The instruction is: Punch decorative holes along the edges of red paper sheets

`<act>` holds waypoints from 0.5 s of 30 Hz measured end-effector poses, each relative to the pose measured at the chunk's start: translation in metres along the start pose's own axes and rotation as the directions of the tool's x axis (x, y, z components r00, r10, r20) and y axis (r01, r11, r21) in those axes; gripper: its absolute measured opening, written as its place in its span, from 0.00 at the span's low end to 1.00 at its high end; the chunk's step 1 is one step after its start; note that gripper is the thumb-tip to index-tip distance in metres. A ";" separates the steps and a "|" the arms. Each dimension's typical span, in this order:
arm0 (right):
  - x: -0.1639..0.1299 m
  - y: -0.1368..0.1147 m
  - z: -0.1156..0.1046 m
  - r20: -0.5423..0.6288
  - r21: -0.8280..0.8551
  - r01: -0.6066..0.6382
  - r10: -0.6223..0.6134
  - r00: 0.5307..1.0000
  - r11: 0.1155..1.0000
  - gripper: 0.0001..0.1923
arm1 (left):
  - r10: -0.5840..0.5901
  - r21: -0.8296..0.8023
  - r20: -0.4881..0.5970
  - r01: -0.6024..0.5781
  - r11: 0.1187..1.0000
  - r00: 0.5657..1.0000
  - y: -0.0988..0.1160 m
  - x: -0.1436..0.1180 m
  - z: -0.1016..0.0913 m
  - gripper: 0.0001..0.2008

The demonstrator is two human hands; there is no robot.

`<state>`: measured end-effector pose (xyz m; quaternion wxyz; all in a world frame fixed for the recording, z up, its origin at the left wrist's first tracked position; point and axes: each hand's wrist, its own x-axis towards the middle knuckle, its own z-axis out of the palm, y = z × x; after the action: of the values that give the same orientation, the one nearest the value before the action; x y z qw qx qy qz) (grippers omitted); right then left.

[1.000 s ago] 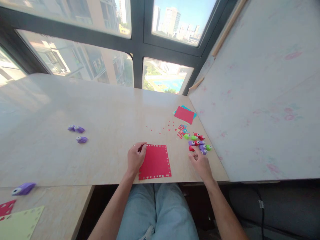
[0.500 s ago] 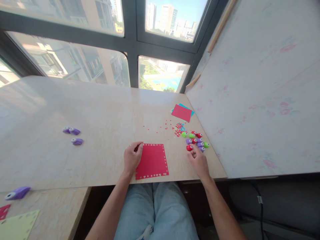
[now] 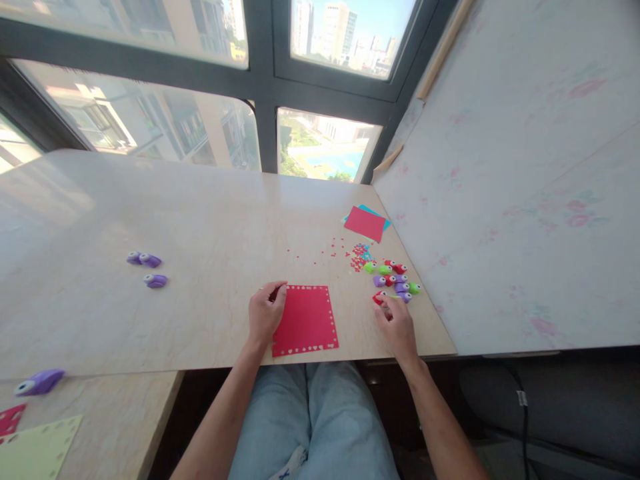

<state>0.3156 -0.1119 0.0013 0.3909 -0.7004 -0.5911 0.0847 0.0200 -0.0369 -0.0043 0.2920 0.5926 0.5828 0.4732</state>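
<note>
A person sits at a pale surface [image 3: 210,220] under a four-pane window [image 3: 210,73]. At far left, on a lower ledge, lie one purple punch [image 3: 39,383], one red scrap [image 3: 10,419] and one pale green sheet [image 3: 37,453]. Further in, three purple punches [image 3: 146,267] lie together, two side by side and one just below them. The left hand [image 3: 265,315] rests on the left edge of one red card [image 3: 306,320], whose border is punched with small hearts; its grip is narrow, fingers curled onto the card's top-left corner, though whether they pinch it cannot be told. The card lies flat near the front edge of the surface, between the two hands. The right hand [image 3: 397,325] reaches a cluster of punches [image 3: 395,281], roughly ten in red, green and purple, its fingertips closing on one red punch [image 3: 379,297] at the cluster's near edge. Beyond lie scattered red confetti [image 3: 350,257] and two stacked sheets [image 3: 367,223], red over blue.
</note>
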 end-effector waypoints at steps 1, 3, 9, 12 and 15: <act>0.000 -0.001 0.000 -0.010 -0.001 -0.012 0.012 1.000 1.000 0.15 | 0.001 0.002 0.000 -0.001 1.000 1.000 0.000 0.000 0.000 0.13; 0.000 -0.002 0.000 -0.024 -0.011 -0.056 0.056 0.998 0.998 0.18 | 0.004 0.004 -0.002 -0.004 1.000 1.000 0.001 0.000 0.000 0.13; 0.006 -0.005 0.001 0.013 -0.070 -0.154 0.155 0.988 0.986 0.29 | 0.014 0.000 -0.005 -0.014 1.000 1.000 0.003 0.000 -0.001 0.13; 0.009 -0.007 0.001 0.036 -0.115 -0.152 0.157 0.987 0.982 0.27 | 0.013 0.001 -0.007 -0.013 1.000 1.000 0.002 0.000 -0.001 0.13; 0.010 -0.008 0.002 0.025 -0.119 -0.117 0.121 0.992 0.986 0.24 | 0.010 0.004 -0.006 -0.010 1.000 1.000 0.003 0.000 0.000 0.13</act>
<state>0.3112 -0.1024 0.0085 0.3335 -0.7549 -0.5584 0.0843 0.0208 -0.0377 -0.0020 0.2866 0.5945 0.5818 0.4753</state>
